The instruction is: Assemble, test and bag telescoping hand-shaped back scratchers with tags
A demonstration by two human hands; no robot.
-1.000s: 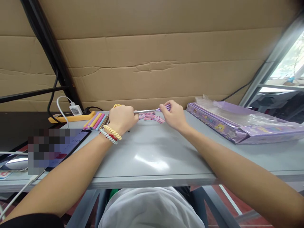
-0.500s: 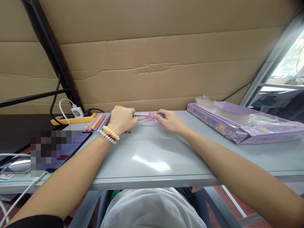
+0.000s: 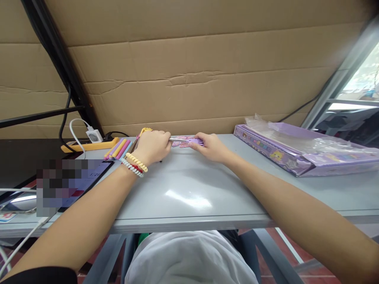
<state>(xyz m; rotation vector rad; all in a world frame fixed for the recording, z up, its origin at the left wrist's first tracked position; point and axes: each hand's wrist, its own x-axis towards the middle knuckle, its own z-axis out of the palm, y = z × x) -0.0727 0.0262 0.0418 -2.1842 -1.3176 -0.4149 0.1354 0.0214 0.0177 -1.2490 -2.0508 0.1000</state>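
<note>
My left hand (image 3: 154, 146) is closed around a thin silver metal tool (image 3: 178, 139) whose tip points right; its handle is hidden, so I cannot tell its kind. Between the thumb and fingers of my right hand (image 3: 211, 146) is a small purple piece (image 3: 194, 141) with a slotted edge. The tool's tip reaches this piece. Small pink printed pieces (image 3: 177, 144) lie on the grey table (image 3: 189, 181) between my hands. Beside my left wrist are several coloured pens (image 3: 120, 148) in yellow, purple, pink and blue, partly covered by the hand.
An open purple cartoon box (image 3: 275, 152) with clear plastic wrap (image 3: 334, 146) stands on the right. To the left lie a phone (image 3: 103, 169), a yellow power strip (image 3: 79, 147) with a white charger (image 3: 94, 135), and white cables. A cardboard wall (image 3: 189, 98) rises behind the table.
More of the purple piece now shows at my right fingertips, and less of the silver tool shows between my hands. The view has shifted slightly.
</note>
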